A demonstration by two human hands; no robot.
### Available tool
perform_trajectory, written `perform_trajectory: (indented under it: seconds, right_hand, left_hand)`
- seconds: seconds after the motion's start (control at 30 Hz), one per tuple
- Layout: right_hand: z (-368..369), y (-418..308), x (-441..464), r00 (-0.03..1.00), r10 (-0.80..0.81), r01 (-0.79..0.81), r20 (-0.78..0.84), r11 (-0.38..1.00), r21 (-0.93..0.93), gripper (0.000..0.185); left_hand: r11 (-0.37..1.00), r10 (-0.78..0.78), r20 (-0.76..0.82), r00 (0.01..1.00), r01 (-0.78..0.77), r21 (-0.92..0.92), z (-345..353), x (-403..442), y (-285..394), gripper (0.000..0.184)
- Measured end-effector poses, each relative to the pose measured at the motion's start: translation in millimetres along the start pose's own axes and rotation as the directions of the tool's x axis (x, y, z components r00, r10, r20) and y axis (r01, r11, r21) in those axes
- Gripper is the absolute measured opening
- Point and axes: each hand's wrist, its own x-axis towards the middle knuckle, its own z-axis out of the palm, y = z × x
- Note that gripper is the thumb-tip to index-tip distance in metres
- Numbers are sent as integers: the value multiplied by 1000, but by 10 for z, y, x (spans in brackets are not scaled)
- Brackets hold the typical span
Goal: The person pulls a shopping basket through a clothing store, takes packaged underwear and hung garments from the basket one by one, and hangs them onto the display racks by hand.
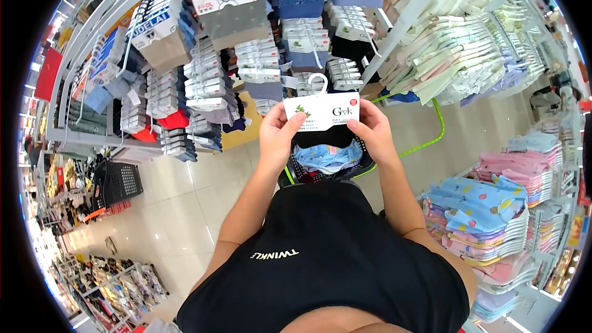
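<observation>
While the white card pack (322, 112) hangs free of the rack (398, 41), apparently picked out but not set down, the left hand (279, 134) and right hand (374, 133) pinch its opposite ends, thumbs in front. Below lies blue patterned clothing (327, 158) in a black basket (367, 163); packed garments (231, 21) hang beyond.

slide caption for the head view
Left hand and right hand hold a white hanger card above light-blue clothing, near hanging garment packs.
</observation>
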Motion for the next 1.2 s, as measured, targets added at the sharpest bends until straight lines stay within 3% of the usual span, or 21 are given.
perform_trajectory:
  seconds: [0.07, 0.27, 0.43, 0.57, 0.63, 0.73, 0.87, 0.97, 1.03, 1.2]
  right_hand:
    - [-12, 0, 8, 987, 132, -123, 86, 987, -104, 40]
    - [84, -10, -16, 980, 174, -167, 97, 983, -75, 40]
    - [3, 80, -39, 996, 78, -71, 32, 980, -187, 37]
    - [-78, 122, -54, 999, 35, -32, 5, 966, -255, 36]
    - [-110, 95, -55, 997, -65, 76, 41, 914, -398, 43]
    - [-98, -22, -54, 982, -183, 184, 43, 898, -399, 52]
    - [-149, -105, -83, 980, -183, 197, 74, 881, -431, 59]
    - [-135, -125, -125, 983, -148, 182, 111, 878, -442, 59]
    - [-161, -71, -162, 993, 13, 40, 117, 901, -433, 57]
    - [-154, 52, -188, 992, 11, 25, 127, 961, -274, 41]
  left_hand:
    - [1000, 11, -30, 999, -11, -3, -7, -17, 80, 31]
    - [992, -18, -107, 994, 4, -125, 4, -35, 65, 31]
    - [987, -61, -118, 991, 42, -158, -13, -8, -20, 32]
    - [998, -21, -75, 997, 16, -66, -8, -16, -9, 35]
    - [1000, -8, -47, 999, 7, -27, -17, -19, -4, 36]
    - [999, 27, 11, 1000, -27, -19, -41, 2, 14, 37]
    - [994, 89, 41, 995, -86, -67, -62, 50, 90, 37]
    - [982, 83, 53, 995, -73, -173, -78, 76, 135, 39]
    - [976, 68, 41, 997, -58, -209, -70, 82, 171, 40]
    - [945, -15, 54, 998, 31, -325, -153, 107, 138, 42]
